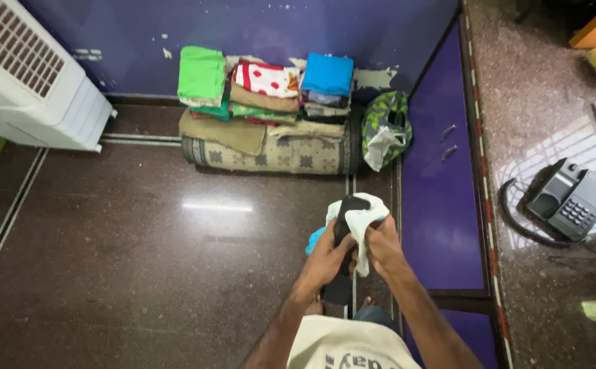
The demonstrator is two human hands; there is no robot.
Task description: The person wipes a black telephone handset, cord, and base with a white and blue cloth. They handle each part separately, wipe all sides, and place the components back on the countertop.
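While the person stands on the dark polished floor [141, 260] and looks down, both hands meet in front of the body, over the near middle of the scene. A black handset-shaped object [344, 229] stands roughly upright between them, with a white cloth [365, 217] draped over its far end and right side and a bit of blue cloth [314, 240] showing at its left. The left hand [325, 258] is closed around the object's lower left side, fingers wrapped on it; the right hand [382, 240] is pinched shut on the white cloth, pressing it against the object. The object looks rigid, smooth and light, so it probably slips easily and is best gripped around its narrow middle, whereas the cloth is soft and limp and can be taken anywhere by a bunched fold. To the right runs a speckled stone counter [537, 102], carrying a grey desk telephone [570, 198] whose black coiled cord [517, 222] trails leftward, above purple cabinet doors [441, 205]. Against the far purple wall [277, 27] a stack of folded clothes [271, 89] in green, red-spotted white and blue sits on a rolled patterned mat [277, 154], with a green patterned bag [387, 126] just to its right. At far left stands a white air cooler [31, 82].
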